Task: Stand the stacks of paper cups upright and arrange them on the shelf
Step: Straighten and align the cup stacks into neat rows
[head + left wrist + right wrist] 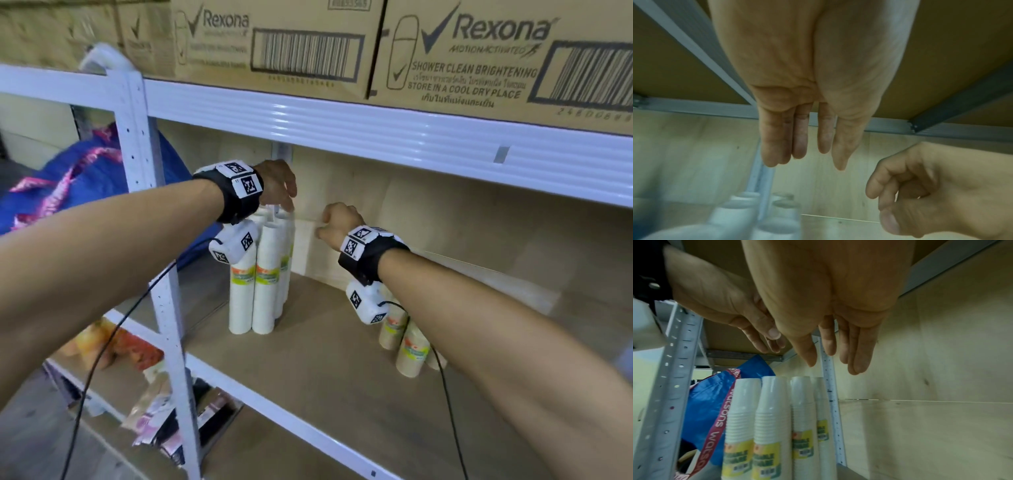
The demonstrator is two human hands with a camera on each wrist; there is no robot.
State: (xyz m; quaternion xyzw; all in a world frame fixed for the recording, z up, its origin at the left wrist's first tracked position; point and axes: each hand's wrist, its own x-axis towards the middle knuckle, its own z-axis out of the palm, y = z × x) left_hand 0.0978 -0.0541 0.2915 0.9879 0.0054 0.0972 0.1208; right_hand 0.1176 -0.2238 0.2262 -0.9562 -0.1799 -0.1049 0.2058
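Several white paper cup stacks (262,274) stand upright in a tight cluster at the back left of the wooden shelf (318,363); the right wrist view shows their yellow labels (766,456). My left hand (286,200) hovers just above their tops, fingers (799,138) straight and holding nothing. To the right of the cluster my right hand (323,224) is loosely curled and empty, its fingers (859,353) hanging near the back panel. Brown cup stacks (409,349) stand under my right forearm, partly hidden by it.
The upper shelf beam (376,130) runs low overhead and carries Rexona cartons (479,54). A white perforated post (144,178) bounds the shelf on the left, with a blue bag (68,178) beyond it. Packets (137,353) lie on the lower shelf.
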